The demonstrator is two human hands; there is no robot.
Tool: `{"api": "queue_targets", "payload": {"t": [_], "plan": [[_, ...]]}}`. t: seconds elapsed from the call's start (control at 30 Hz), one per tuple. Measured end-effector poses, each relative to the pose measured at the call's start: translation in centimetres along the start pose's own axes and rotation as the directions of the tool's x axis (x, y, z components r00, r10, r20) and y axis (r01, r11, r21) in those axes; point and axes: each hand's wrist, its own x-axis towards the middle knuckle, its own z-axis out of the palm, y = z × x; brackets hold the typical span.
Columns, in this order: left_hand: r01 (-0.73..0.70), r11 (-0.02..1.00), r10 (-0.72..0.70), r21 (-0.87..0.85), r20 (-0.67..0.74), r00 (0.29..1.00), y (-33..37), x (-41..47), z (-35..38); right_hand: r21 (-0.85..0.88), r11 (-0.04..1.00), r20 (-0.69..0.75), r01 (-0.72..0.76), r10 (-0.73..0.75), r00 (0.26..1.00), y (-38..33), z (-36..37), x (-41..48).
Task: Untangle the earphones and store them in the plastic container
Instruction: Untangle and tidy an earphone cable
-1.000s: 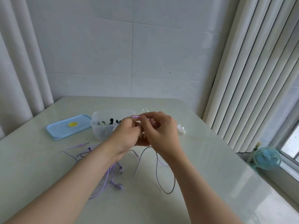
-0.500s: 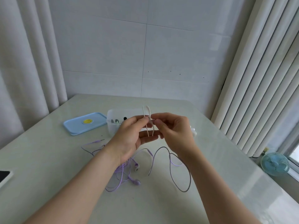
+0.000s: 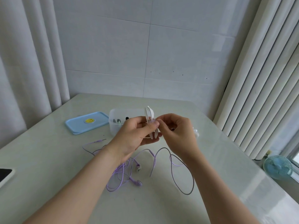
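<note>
Purple earphones (image 3: 123, 173) lie tangled on the table below my hands, with two buds (image 3: 138, 169) and a jack at the left. A long loop of their cable (image 3: 181, 175) trails right. My left hand (image 3: 137, 135) holds a folded white strip (image 3: 149, 117) that stands upright between its fingers. My right hand (image 3: 176, 131) pinches the same strip and the purple cable at their meeting point. A clear plastic container (image 3: 116, 113) stands just behind my hands with some dark earphones inside.
The container's blue lid (image 3: 87, 122) lies to its left. A phone (image 3: 4, 175) rests at the table's left edge. White earphones (image 3: 195, 132) peek out behind my right hand. Curtains hang on both sides; a small blue fan (image 3: 277, 166) stands by the window.
The view has shifted left and the phone has come into sight. The white strip now stands up between my hands, which have stayed close together over the cable.
</note>
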Motion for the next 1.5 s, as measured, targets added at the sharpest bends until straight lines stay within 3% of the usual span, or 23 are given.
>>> {"api": "queue_targets", "payload": {"t": [0.27,0.53,0.63,0.83,1.03,1.17,1.4,1.5], "plan": [[0.021,1.0,-0.02,0.016,-0.012,1.0,-0.2,0.1,-0.4,0.015,0.998,0.011,-0.064,0.063,0.998,0.3,-0.2,0.3],[0.079,0.984,-0.079,-0.161,0.004,0.997,0.4,0.3,-0.8,0.009,0.987,-0.035,-0.16,0.16,0.986,0.9,-0.4,0.6],[0.029,0.993,-0.031,-0.111,-0.011,0.999,-0.1,0.5,-0.8,-0.015,0.981,0.054,-0.192,0.192,0.98,0.9,-0.2,0.4],[-0.013,1.0,0.019,0.023,-0.25,0.968,-0.2,0.8,-1.3,-0.018,0.971,0.273,-0.237,0.233,0.933,-0.2,-0.5,-0.3],[-0.081,0.979,0.142,0.188,-0.342,0.929,-0.5,1.0,-1.4,-0.001,0.96,0.439,-0.281,0.253,0.862,-1.1,-0.6,-0.8],[-0.058,0.93,0.148,0.363,-0.225,0.963,-1.1,1.0,-1.8,0.101,0.968,0.35,-0.228,0.18,0.919,-1.4,-0.3,-0.6],[-0.062,0.97,0.04,0.237,0.097,0.994,-0.3,0.1,-1.0,0.184,0.967,0.183,-0.175,0.141,0.973,-1.2,-0.9,0.0],[-0.093,0.947,0.053,0.309,0.137,0.989,-0.3,-0.2,-0.9,0.16,0.967,0.191,-0.199,0.168,0.967,-1.1,-1.2,0.1]]}}
